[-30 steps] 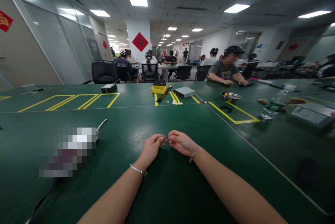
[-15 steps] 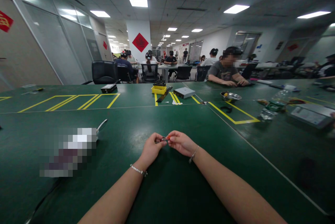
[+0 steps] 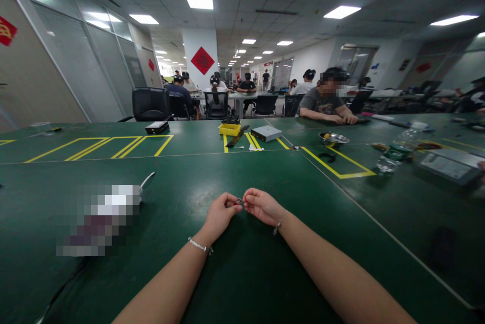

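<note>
Over the green table [image 3: 170, 273], my left hand [image 3: 222, 213] pinches a tiny red and silvery metal piece [image 3: 238, 202] between thumb and fingertips; it is too small to name. Close beside it, my right hand [image 3: 263, 206] has its thumb and fingers closed together, tips pointing at the metal piece. A hint of orange-red shows at those right fingertips, but what they hold, if anything, I cannot make out. A narrow gap separates the two hands. Each wrist wears a thin bracelet.
Farther back stand a yellow bin [image 3: 230, 129], a grey box-like device [image 3: 266, 133] and a metal bowl [image 3: 334, 138]. A plastic bottle [image 3: 396, 152] is at right, a pixelated object [image 3: 102, 218] with a cable at left. A person [image 3: 328, 96] sits across the table.
The fingertips have parted slightly. Red now shows on the piece in my left hand, and less orange-red shows at my right fingertips. My arms have barely moved.
</note>
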{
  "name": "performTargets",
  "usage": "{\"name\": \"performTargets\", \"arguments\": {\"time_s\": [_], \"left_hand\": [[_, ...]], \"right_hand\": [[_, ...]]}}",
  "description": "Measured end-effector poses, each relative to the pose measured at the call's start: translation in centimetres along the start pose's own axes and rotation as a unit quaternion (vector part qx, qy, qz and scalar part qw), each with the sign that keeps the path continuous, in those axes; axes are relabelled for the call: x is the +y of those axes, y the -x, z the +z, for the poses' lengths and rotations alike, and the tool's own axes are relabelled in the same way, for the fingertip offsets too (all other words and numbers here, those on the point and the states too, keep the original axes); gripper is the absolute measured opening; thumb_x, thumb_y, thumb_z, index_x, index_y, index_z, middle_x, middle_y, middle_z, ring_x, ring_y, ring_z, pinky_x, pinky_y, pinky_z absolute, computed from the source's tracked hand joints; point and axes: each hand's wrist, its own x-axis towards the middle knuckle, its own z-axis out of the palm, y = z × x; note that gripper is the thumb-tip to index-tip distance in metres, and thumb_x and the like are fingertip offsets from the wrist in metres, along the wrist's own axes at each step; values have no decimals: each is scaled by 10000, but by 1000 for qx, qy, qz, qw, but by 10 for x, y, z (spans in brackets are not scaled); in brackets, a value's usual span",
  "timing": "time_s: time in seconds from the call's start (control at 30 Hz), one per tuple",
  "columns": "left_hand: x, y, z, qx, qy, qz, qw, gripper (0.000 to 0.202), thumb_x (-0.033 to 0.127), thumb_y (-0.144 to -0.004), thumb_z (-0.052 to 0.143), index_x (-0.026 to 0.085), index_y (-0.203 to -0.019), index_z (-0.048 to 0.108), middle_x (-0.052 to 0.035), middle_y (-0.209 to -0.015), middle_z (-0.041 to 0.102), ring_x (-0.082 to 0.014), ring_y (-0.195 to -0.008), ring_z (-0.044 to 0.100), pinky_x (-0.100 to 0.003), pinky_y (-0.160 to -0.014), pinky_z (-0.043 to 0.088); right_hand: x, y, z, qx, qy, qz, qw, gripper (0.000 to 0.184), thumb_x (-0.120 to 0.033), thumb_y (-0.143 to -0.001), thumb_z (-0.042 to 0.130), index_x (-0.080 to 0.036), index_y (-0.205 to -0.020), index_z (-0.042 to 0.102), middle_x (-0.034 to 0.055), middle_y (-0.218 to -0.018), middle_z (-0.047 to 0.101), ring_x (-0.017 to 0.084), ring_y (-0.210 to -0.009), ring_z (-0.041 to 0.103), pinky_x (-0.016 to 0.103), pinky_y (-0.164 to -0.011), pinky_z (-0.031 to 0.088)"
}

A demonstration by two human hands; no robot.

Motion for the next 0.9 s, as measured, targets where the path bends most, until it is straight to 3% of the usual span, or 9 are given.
{"name": "performTargets", "arguments": {"time_s": [0.4, 0.67, 0.9], "left_hand": [[1, 0, -1, 48, -40, 44, 997, 122, 216, -589, 594, 181, -678, 517, 41, -625, 533, -110, -620, 492, -220, -597, 370], [2, 0, 0, 27, -28, 32, 999, 116, 239, -639, 548, 184, -741, 555, 22, -651, 554, -122, -629, 501, -228, -603, 371], [-2, 0, 2, 49, -74, 59, 994, 114, 217, -609, 578, 192, -679, 491, 55, -603, 496, -100, -580, 463, -204, -545, 336]], "right_hand": [[-1, 1, 1, -5, 10, -2, 1000, 227, -154, -561, 681, -142, -714, 513, -9, -702, 554, 67, -602, 517, 234, -632, 400], [1, -1, 0, 2, 20, 1, 1000, 217, -303, -629, 638, -150, -710, 508, -25, -574, 534, 52, -490, 466, 215, -535, 376], [5, -1, 12, 62, 63, -42, 995, 252, -334, -588, 656, -142, -675, 519, -11, -589, 546, 61, -511, 480, 229, -545, 378]]}}
